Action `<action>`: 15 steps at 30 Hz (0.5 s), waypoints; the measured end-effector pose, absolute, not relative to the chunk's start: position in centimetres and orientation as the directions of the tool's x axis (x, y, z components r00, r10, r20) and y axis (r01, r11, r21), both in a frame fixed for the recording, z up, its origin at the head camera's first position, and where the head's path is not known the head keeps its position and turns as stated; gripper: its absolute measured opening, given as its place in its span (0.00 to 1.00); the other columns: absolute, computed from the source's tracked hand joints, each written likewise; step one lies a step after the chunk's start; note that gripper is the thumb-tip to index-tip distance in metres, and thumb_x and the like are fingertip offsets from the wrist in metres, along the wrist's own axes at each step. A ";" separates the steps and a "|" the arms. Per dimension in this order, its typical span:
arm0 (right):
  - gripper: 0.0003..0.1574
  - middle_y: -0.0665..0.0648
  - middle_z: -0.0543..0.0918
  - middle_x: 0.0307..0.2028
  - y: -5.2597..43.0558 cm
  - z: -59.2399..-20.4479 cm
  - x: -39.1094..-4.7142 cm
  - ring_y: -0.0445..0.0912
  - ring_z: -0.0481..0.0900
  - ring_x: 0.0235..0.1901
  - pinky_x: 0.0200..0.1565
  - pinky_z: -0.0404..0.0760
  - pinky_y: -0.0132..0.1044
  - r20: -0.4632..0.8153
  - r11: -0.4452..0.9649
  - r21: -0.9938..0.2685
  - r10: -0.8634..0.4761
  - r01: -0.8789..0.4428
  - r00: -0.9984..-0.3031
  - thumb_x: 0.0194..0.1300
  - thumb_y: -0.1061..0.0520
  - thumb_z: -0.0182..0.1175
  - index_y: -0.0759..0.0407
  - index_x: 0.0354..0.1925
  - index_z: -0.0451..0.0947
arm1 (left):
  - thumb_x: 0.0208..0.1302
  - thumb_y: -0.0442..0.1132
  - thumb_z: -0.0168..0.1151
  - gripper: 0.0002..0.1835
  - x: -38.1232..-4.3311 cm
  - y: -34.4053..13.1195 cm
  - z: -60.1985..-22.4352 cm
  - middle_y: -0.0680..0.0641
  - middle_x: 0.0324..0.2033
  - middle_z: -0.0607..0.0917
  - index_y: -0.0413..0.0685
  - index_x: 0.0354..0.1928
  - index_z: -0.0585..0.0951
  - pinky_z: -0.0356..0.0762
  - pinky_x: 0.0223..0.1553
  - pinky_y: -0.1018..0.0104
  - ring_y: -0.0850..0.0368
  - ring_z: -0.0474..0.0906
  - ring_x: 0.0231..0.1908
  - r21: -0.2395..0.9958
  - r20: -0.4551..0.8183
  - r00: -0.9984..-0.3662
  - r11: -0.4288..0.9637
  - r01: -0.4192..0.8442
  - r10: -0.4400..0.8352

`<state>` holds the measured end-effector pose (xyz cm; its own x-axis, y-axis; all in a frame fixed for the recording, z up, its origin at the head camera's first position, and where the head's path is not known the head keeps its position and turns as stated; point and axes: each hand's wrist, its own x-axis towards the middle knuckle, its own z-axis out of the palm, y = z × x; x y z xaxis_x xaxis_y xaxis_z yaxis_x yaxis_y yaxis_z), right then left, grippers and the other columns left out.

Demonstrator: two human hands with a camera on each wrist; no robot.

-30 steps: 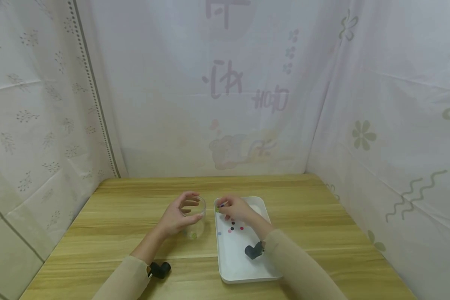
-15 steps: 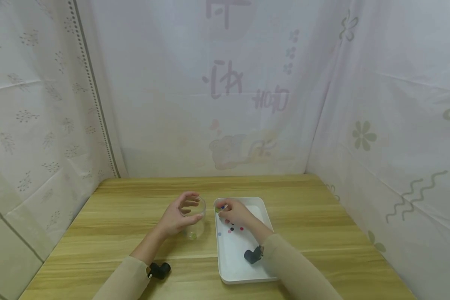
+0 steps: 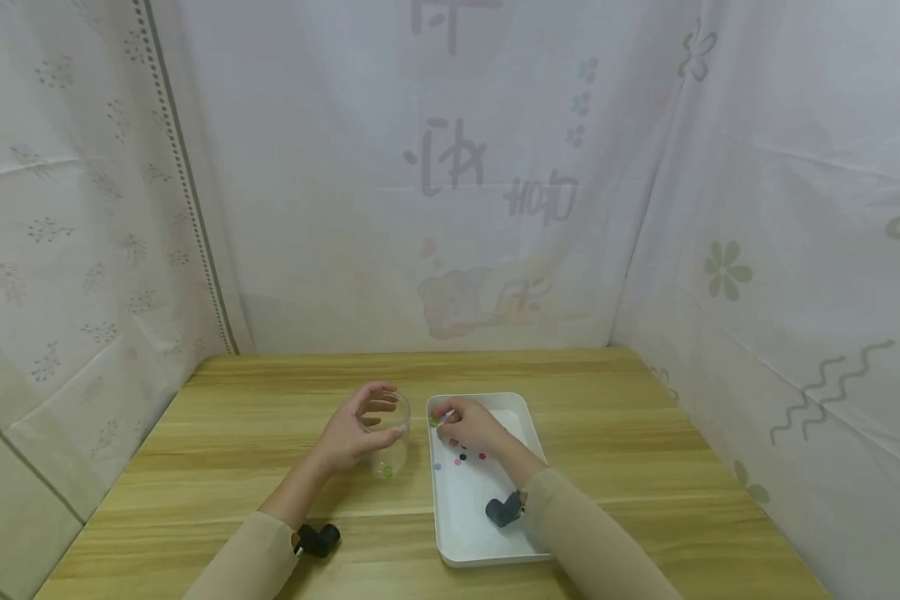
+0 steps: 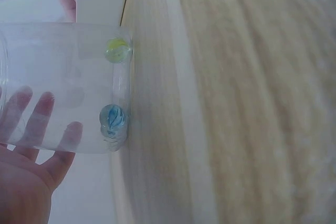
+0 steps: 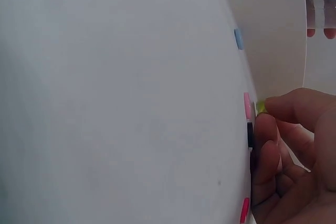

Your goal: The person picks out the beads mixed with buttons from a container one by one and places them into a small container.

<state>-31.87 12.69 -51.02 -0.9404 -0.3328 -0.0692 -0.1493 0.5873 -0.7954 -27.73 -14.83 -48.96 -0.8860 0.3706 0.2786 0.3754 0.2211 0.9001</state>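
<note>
My left hand [image 3: 363,429] grips a clear plastic jar [image 3: 392,454] from the left, fingers behind it and thumb across the near side. Low in the jar, in the left wrist view, lie a yellow-streaked glass marble [image 4: 118,50] and a blue-swirled marble [image 4: 112,117], with another clear round shape against it. My right hand [image 3: 474,429] is in the far left part of a white tray [image 3: 487,546], fingers bent. At its fingertips is a small yellow-green piece [image 5: 262,107] beside the tray wall; I cannot tell whether the fingers pinch it.
Small flat discs lie in the tray: light blue [image 5: 239,39], pink [image 5: 247,105], black [image 5: 250,135] and red [image 5: 244,210]. The tray stands on a wooden table [image 3: 270,467], right of the jar. Printed white curtains [image 3: 330,250] enclose the table at the back and sides.
The right hand's fingertips have shifted slightly within the tray's far left corner, and its forearm has drawn slightly nearer. The left hand and jar stay in place.
</note>
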 end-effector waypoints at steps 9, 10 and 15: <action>0.14 0.52 0.86 0.36 12.5 -50.9 -31.7 0.43 0.82 0.30 0.34 0.80 0.33 -0.064 0.587 -0.794 -0.340 -0.159 -0.938 0.70 0.61 0.69 0.55 0.53 0.87 | 0.67 0.43 0.78 0.36 -27.7 -14.9 -48.9 0.37 0.69 0.82 0.55 0.74 0.72 0.76 0.71 0.30 0.35 0.79 0.69 0.900 0.274 -0.888 0.227 0.372 0.370; 0.13 0.52 0.86 0.36 12.5 -50.9 -31.7 0.43 0.82 0.30 0.34 0.80 0.33 -0.061 0.588 -0.793 -0.342 -0.162 -0.938 0.70 0.61 0.70 0.56 0.52 0.87 | 0.67 0.42 0.78 0.36 -27.7 -14.9 -48.8 0.36 0.69 0.81 0.55 0.74 0.72 0.76 0.71 0.30 0.35 0.79 0.69 0.900 0.274 -0.887 0.225 0.372 0.370; 0.10 0.51 0.87 0.35 12.5 -51.0 -31.7 0.42 0.82 0.32 0.36 0.81 0.33 -0.055 0.595 -0.785 -0.343 -0.172 -0.938 0.69 0.61 0.71 0.56 0.48 0.88 | 0.68 0.42 0.77 0.36 -27.7 -14.9 -48.8 0.32 0.69 0.80 0.53 0.75 0.72 0.75 0.71 0.29 0.34 0.79 0.69 0.900 0.277 -0.885 0.221 0.375 0.374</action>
